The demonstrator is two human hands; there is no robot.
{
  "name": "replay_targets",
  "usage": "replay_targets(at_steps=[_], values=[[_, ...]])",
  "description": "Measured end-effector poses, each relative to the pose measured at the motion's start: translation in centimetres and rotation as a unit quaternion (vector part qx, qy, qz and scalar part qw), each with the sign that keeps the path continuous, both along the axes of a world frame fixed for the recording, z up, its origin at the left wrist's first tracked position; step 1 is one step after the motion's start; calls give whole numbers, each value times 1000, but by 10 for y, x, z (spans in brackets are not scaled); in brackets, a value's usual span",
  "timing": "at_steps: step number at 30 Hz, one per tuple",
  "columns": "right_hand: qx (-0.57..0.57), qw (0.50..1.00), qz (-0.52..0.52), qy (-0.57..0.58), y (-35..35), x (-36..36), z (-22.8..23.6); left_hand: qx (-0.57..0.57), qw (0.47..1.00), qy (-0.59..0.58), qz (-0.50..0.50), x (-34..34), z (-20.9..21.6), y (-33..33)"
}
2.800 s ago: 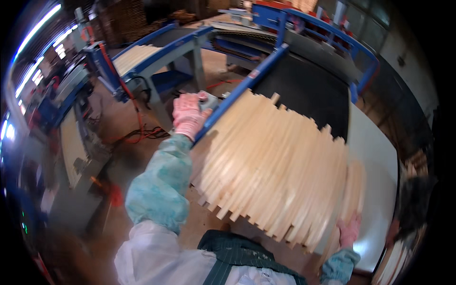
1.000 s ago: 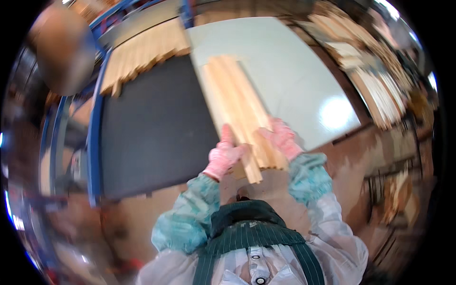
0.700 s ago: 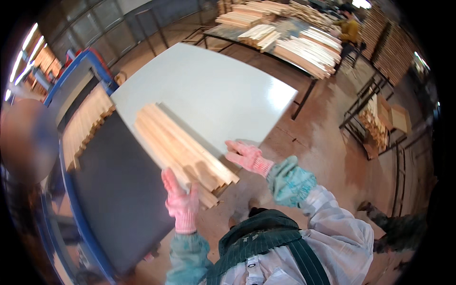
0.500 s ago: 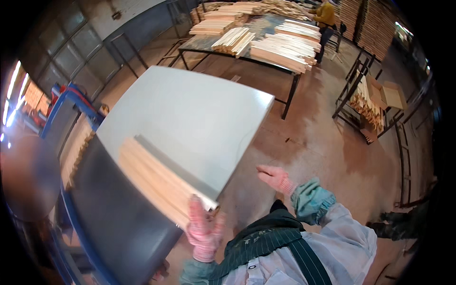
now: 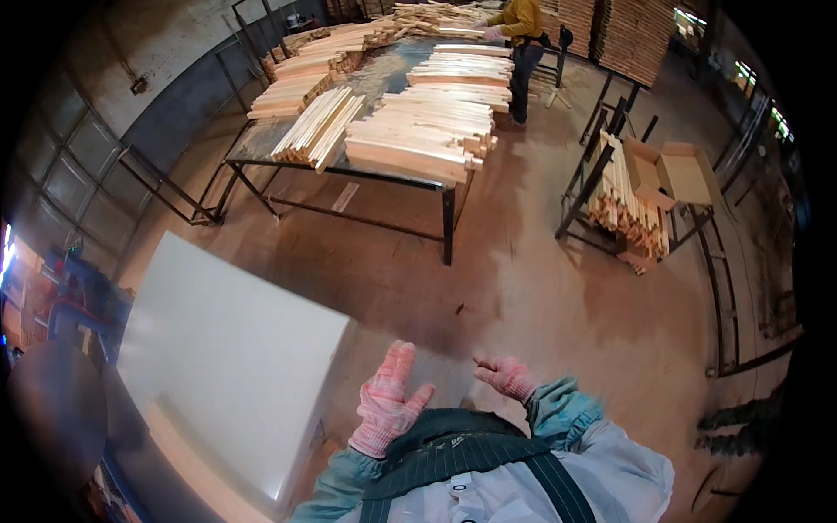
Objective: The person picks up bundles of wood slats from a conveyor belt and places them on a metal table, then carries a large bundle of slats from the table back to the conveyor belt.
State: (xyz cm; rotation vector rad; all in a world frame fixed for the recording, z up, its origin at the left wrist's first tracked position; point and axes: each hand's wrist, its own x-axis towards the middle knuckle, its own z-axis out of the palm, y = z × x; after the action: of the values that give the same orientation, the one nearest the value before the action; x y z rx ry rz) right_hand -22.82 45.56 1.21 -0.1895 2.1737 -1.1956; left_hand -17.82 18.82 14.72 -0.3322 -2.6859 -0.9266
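Note:
My left hand, in a pink-and-white knit glove, is raised off the near edge of a white-topped table. Its fingers point away from me with the thumb spread, and nothing is in it. My right hand, gloved alike, hangs over the floor in front of my dark apron. Its fingers stretch to the left, loosely bent, and I see nothing held. Pale wooden strips lie along the left side of the white top, cut off by the lower rim of the view.
Ahead stands a metal-framed table with stacked wooden strips. Beyond it a person in a yellow top works. To the right, a rack holds strips and an open cardboard box. Blue machinery is at left.
My left hand has come away from the bundle of wooden strips, which stays on the white top. The view has swung right, bringing the stacked table nearer. My right hand stays empty.

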Motion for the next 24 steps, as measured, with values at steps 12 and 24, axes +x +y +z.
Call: replay_targets(at_steps=[12, 24], values=[[-15, 996, -93, -4, 0, -233, 17, -131, 963, -137, -192, -304, -9, 35], [108, 963, -241, -61, 224, -421, -82, -220, 969, -111, 31, -609, -92, 123]])
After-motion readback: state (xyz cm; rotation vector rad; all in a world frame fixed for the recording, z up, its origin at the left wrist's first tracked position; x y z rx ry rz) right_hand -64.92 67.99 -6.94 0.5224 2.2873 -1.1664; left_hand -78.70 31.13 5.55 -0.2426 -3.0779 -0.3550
